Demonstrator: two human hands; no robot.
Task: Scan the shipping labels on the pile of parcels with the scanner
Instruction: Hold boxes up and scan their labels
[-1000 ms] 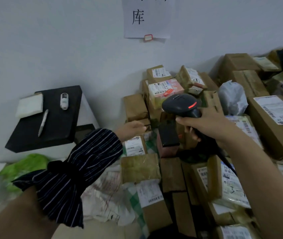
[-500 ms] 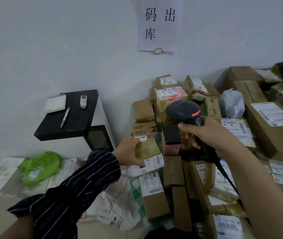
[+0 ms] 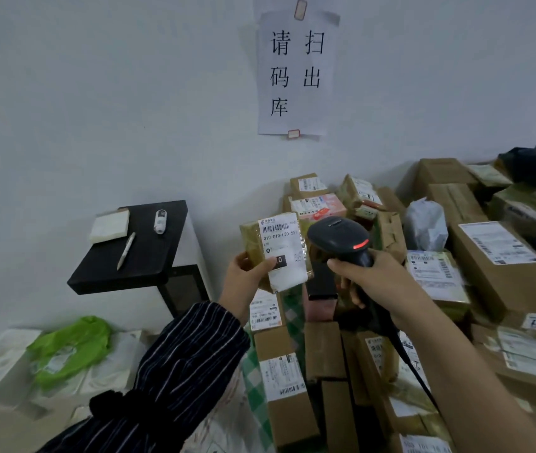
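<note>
My left hand [image 3: 247, 278] grips a small tape-wrapped brown parcel [image 3: 274, 251] and holds it upright above the pile, its white shipping label [image 3: 281, 246] facing me. My thumb lies across the label's lower part. My right hand [image 3: 376, 282] grips the handle of a black corded scanner [image 3: 341, 238]. The scanner's head sits just right of the parcel and a red light glows on it. The pile of parcels [image 3: 390, 322] spreads below and to the right, many with labels showing.
A black side table [image 3: 135, 256] at the left carries a pen [image 3: 126, 246], a white pad and a small white device. Green and white plastic bags [image 3: 67, 348] lie on the floor at the left. A paper sign [image 3: 296, 73] hangs on the wall.
My left hand picked the small parcel off the pile and raised it upright with its label toward me. The scanner stayed close beside it while my view tilted upward.
</note>
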